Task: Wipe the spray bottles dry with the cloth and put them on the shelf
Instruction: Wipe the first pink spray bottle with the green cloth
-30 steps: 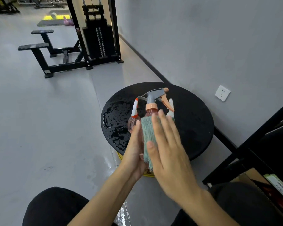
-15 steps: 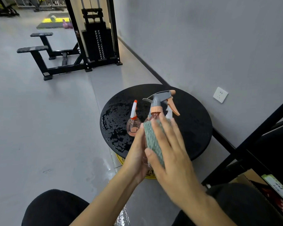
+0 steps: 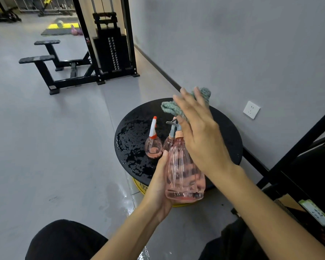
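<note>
My left hand (image 3: 159, 182) grips a clear pink spray bottle (image 3: 183, 175) from the left side, holding it upright in front of the round black table (image 3: 225, 128). My right hand (image 3: 199, 132) presses a green cloth (image 3: 176, 106) over the bottle's grey and orange trigger head, which is mostly hidden. Two more pink spray bottles stand on the wet tabletop: a small round one with a white and orange nozzle (image 3: 153, 143) and another (image 3: 169, 141) just behind the held bottle.
A black shelf frame (image 3: 296, 147) rises at the right, with a cardboard box (image 3: 289, 203) low beside it. Water lies on the table's left half and on the floor below. A black weight machine (image 3: 109, 44) stands far back. A wall socket (image 3: 251, 109) sits at the right.
My right hand slid the cloth up from the bottle's body to its trigger head, leaving the pink body bare. My left hand kept its grip on the bottle.
</note>
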{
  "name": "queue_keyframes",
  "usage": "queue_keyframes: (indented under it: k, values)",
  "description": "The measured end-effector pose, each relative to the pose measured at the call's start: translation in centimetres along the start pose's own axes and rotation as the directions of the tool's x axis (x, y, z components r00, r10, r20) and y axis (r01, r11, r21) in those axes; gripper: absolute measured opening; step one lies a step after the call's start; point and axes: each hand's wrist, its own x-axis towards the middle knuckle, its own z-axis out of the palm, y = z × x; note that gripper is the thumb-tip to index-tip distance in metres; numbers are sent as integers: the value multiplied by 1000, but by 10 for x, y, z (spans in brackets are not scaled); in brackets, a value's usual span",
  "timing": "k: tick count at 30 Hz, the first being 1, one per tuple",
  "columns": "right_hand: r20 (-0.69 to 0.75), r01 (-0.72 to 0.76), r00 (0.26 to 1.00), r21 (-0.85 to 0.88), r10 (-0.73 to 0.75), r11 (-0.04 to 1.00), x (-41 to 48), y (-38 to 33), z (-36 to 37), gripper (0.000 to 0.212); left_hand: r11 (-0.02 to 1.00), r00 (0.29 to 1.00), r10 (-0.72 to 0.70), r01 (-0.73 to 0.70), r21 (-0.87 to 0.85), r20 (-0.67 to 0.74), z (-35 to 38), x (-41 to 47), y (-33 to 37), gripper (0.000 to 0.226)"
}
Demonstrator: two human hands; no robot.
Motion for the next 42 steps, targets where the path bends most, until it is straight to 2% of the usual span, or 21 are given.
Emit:
queue_keyframes:
  k: [3,5,8,16,21,27,29,33,39,42]
  values:
    - [226,-36,970,-207,84,978,4,7,1,52,1000,999,18,-18,14,-29,1,-2,4,52]
    - [280,-11,954,-325,107,946,2,12,-2,63,1000,999,25,-25,-3,-33,2,-3,5,50]
    - [255,26,966,-278,48,960,-6,11,-7,67,999,999,16,-17,-33,-28,0,-4,8,52]
    - [457,66,889,-135,3,989,-19,11,-9,71,1000,1000,18,-18,7,-4,2,-5,3,48]
    - [437,61,897,-252,58,966,-3,21,-14,71,1000,1000,4,-4,11,1,3,-5,-2,50]
    - [559,107,829,-148,-6,983,-16,9,-21,68,1000,1000,30,-30,2,11,0,-3,7,49]
    - [570,120,822,-185,7,975,-11,11,-25,67,999,999,43,-43,10,2,2,-4,8,51]
    - [502,107,862,-319,73,942,4,19,-26,73,998,999,44,-46,41,28,6,-4,7,49]
    - [577,91,815,-200,42,976,-14,5,-27,73,996,997,48,-52,79,54,1,-5,13,57]
    - [567,94,820,-258,72,961,-6,10,-28,74,994,998,26,-32,105,53,1,-5,12,54]
